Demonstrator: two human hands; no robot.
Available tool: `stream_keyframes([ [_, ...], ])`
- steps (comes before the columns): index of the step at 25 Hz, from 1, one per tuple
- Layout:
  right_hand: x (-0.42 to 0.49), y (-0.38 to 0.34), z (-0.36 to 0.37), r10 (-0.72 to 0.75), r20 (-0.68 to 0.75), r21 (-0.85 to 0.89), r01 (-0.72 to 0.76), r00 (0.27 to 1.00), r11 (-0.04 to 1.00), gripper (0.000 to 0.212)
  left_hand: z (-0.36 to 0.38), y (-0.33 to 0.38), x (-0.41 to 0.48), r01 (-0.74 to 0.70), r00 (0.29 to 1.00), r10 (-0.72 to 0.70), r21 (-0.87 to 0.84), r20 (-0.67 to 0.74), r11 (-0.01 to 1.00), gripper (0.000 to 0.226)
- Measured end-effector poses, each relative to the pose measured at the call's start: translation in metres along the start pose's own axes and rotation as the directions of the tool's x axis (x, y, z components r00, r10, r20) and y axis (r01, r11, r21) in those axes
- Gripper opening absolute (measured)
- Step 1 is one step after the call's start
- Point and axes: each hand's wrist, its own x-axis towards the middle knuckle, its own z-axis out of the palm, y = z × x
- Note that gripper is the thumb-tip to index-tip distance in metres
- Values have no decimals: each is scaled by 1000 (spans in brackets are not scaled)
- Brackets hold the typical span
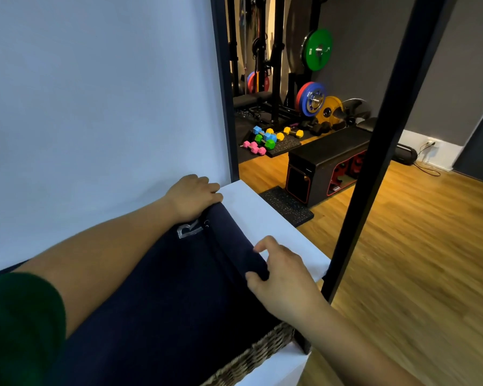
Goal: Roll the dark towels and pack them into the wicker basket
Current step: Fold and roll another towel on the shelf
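Navy towel (165,288) lies along the white worktop (262,218), its far edge rolled. The left hand (193,196) grips one roll end and the right hand (285,277) pinches the other, beside the wicker basket (262,349).

The towel (165,302) was navy with a pale stitched emblem (188,228). Beside the towel, the wicker basket (265,348) was woven tan, the table (262,215) white, the sleeve (20,330) dark green.
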Motion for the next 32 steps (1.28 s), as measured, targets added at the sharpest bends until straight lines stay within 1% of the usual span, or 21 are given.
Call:
stream_keyframes([
  [1, 0, 3, -1, 81, 27, 4, -82, 996, 997, 48, 5, 2, 1, 21, 999, -21, -1, -50, 1000, 39],
  [2, 1, 4, 0, 118, 46, -53, -116, 992, 992, 53, 10, 4, -1, 54, 994, -58, -38, -96, 998, 39],
  [3, 0, 3, 3, 115, 44, -127, -109, 992, 986, 51, 15, 9, -5, 98, 985, -113, -113, -134, 989, 40],
  [5, -5, -4, 11, 54, 13, -229, -50, 998, 972, 43, 25, 23, -16, 192, 952, -248, -283, -179, 940, 43],
  [7, -8, -11, 17, 3, -35, -284, -12, 999, 959, 38, 28, 31, -25, 247, 923, -338, -391, -185, 887, 47],
  [10, -11, -17, 25, 7, -89, -364, -39, 996, 931, 38, 25, 29, -28, 250, 927, -350, -477, -134, 843, 52],
  [11, -13, -19, 27, 0, -128, -383, -49, 992, 922, 40, 25, 28, -30, 264, 923, -366, -492, -122, 829, 53],
  [13, -14, -17, 34, -72, -185, -435, -16, 980, 900, 49, 25, 27, -39, 291, 925, -375, -522, -61, 802, 55],
  [15, -18, -19, 41, -204, -204, -508, 74, 957, 858, 49, 26, 28, -56, 296, 922, -385, -590, -29, 752, 53],
  [17, -23, -22, 49, -342, -193, -559, 184, 920, 809, 42, 26, 28, -71, 320, 914, -406, -664, 27, 675, 47],
  [18, -26, -23, 49, -401, -179, -576, 235, 898, 783, 36, 25, 27, -77, 345, 902, -427, -703, 65, 622, 44],
  [20, -29, -19, 50, -473, -140, -589, 311, 870, 746, 24, 18, 28, -80, 402, 872, -470, -752, 139, 523, 45],
  [21, -28, -19, 44, -466, -108, -569, 330, 878, 754, 20, 14, 31, -76, 429, 862, -478, -747, 170, 508, 51],
  [22, -25, -21, 36, -428, -72, -535, 327, 901, 779, 17, 9, 35, -69, 459, 855, -478, -724, 202, 514, 57],
  [24, -9, -25, 18, -311, -4, -463, 274, 951, 843, 23, 1, 49, -51, 521, 832, -488, -677, 265, 521, 63],
  [26, 6, -24, 4, -186, -2, -321, 175, 983, 931, 19, -1, 63, -38, 558, 805, -517, -664, 290, 498, 58],
  [28, 9, -20, 3, -90, 2, -187, 88, 996, 978, 21, 3, 72, -40, 537, 802, -551, -686, 232, 491, 51],
  [29, 8, -20, 6, -50, 23, -154, 53, 998, 987, 27, 7, 72, -46, 514, 808, -553, -699, 201, 497, 49],
  [30, 5, -20, 12, -19, 60, -158, 28, 998, 987, 39, 10, 70, -52, 498, 818, -543, -705, 189, 505, 49],
  [32, -1, -19, 25, -10, 94, -237, 32, 995, 971, 62, 14, 65, -61, 488, 838, -507, -692, 202, 532, 51],
])
